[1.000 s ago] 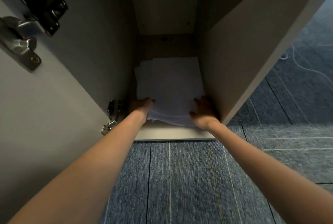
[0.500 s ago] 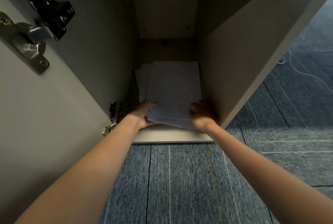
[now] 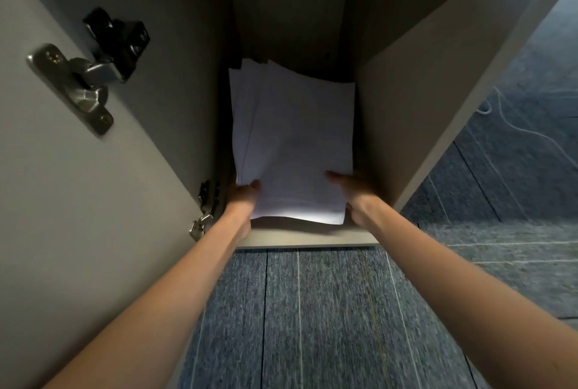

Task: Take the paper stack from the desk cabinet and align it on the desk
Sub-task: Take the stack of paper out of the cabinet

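Note:
A loose stack of white paper [image 3: 294, 138] is raised off the floor of the desk cabinet [image 3: 306, 240], its sheets fanned unevenly at the far end. My left hand [image 3: 242, 198] grips the stack's near left corner, thumb on top. My right hand [image 3: 353, 191] grips the near right corner, thumb laid across the top sheet. The near edge of the stack hangs just above the cabinet's front lip. The fingers under the paper are hidden.
The open cabinet door [image 3: 78, 201] stands at the left with two metal hinges [image 3: 93, 73]. The cabinet's right side panel [image 3: 422, 101] is close to my right hand. Blue-grey carpet tiles [image 3: 312, 310] cover the floor, and a thin white cord [image 3: 516, 119] lies at the right.
Both hands closed on the stack's near corners and lifted it; the paper has risen off the cabinet floor and tilted up toward me.

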A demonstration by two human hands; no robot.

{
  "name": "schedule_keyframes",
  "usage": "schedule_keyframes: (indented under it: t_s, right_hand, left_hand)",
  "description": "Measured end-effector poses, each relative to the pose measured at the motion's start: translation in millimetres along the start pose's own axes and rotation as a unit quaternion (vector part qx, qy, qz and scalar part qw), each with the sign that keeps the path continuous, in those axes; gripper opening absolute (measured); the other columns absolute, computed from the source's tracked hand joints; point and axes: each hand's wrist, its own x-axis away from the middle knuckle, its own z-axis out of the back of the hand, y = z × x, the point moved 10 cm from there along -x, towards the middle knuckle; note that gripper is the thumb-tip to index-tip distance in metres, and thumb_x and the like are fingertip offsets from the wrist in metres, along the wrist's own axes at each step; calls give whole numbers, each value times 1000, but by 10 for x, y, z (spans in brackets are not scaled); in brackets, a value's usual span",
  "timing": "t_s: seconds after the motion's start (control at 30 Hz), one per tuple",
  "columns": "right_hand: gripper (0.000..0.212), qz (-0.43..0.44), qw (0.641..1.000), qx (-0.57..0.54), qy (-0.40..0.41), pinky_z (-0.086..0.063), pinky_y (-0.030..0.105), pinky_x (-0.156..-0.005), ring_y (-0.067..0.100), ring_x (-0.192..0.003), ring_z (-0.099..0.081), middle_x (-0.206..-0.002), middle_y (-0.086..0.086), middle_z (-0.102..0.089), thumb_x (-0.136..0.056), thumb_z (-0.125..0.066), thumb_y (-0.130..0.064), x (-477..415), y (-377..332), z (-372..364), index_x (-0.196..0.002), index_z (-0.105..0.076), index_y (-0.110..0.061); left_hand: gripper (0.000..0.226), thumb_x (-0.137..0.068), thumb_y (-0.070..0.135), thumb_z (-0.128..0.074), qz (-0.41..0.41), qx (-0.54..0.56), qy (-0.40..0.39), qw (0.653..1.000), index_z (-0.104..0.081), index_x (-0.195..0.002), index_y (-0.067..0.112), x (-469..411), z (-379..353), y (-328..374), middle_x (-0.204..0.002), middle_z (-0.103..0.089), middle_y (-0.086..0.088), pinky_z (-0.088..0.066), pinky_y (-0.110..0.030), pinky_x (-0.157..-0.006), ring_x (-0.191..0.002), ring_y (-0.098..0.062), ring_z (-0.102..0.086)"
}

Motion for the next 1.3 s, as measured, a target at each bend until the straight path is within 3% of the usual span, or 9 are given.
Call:
schedule_keyframes:
  t_s: [0.1, 0.2, 0.33, 0.43, 0.57, 0.7, 0.93, 1.1, 1.3]
  right_hand:
    - [40, 60, 996, 55, 40, -42, 24, -87, 32, -121, -56, -133, 18, -58, -91, -57, -3, 179, -233, 38, -131, -52, 1]
    - [37, 60, 990, 119, 55, -46, 39, -102, 35, -119, -57, -128, 21, -60, -90, -59, -7, 533, -399, 78, -126, -54, 2]
    - [26, 66, 965, 251, 46, -49, 38, -88, 31, -104, -59, -115, 14, -62, -93, -51, -9, 1184, -810, 157, -116, -56, 2]
    - [28, 80, 955, 284, 33, -49, 40, -89, 33, -105, -59, -114, 15, -64, -95, -48, -9, 1735, -1133, 186, -122, -52, -3]
    - [31, 37, 958, 284, 7, -50, 34, -89, 34, -111, -60, -120, 17, -63, -95, -45, -4, 2449, -1380, 296, -126, -51, -2]
    - [37, -34, 958, 283, 13, -47, 43, -102, 35, -118, -57, -130, 18, -60, -94, -49, -5, 3178, -1620, 470, -131, -50, -1]
    - [34, -149, 953, 264, 32, -48, 34, -94, 30, -113, -60, -126, 15, -63, -95, -49, -8, 4617, -2020, 773, -128, -54, -4]
    - [35, -163, 961, 213, 73, -47, 44, -100, 32, -116, -59, -126, 15, -63, -93, -51, -6, 5362, -2460, 929, -128, -55, -4]
    - [37, -161, 972, 130, 114, -47, 46, -98, 33, -115, -57, -125, 14, -61, -92, -51, -3, 6091, -2947, 1039, -129, -53, -6]
  left_hand:
    - [51, -94, 9, -53, -9, 23, 9, 1000, -38, -142, 1, 181, 43, 102, -145, -46, -13, -32, -25, -99, -133, -26, -44]
    - [49, -94, 2, -51, 27, 36, 10, 999, -39, -141, 2, 513, 116, 222, -140, -48, -2, -29, -25, -106, -129, -19, -44]
    - [60, -97, 10, -48, 84, 11, -18, 996, -22, -150, 13, 1098, 226, 472, -155, -33, -3, -19, -39, -117, -143, -23, -30]
    - [64, -94, 12, -51, 114, -6, -15, 993, -22, -151, 23, 1582, 384, 693, -156, -32, -2, -26, -45, -117, -141, -26, -35]
    - [50, -96, 5, -47, 163, -11, -20, 986, -35, -144, 10, 2298, 658, 1003, -136, -52, -6, -41, -46, -108, -127, -29, -52]
    - [48, -96, 5, -49, 223, -25, -42, 974, -39, -142, 7, 3042, 941, 1326, -139, -54, -12, -45, -49, -104, -123, -34, -55]
    - [47, -95, 4, -52, 302, -30, -58, 951, -42, -141, 6, 4416, 1396, 1859, -138, -54, -10, -45, -45, -102, -124, -33, -54]
    - [57, -93, 13, -58, 324, -48, -84, 941, -36, -145, 10, 4957, 1599, 2235, -146, -48, -8, -37, -50, -111, -131, -31, -48]
    - [51, -94, 9, -56, 308, -31, -131, 942, -41, -142, 7, 5482, 1730, 2887, -140, -54, -11, -43, -50, -105, -125, -33, -54]
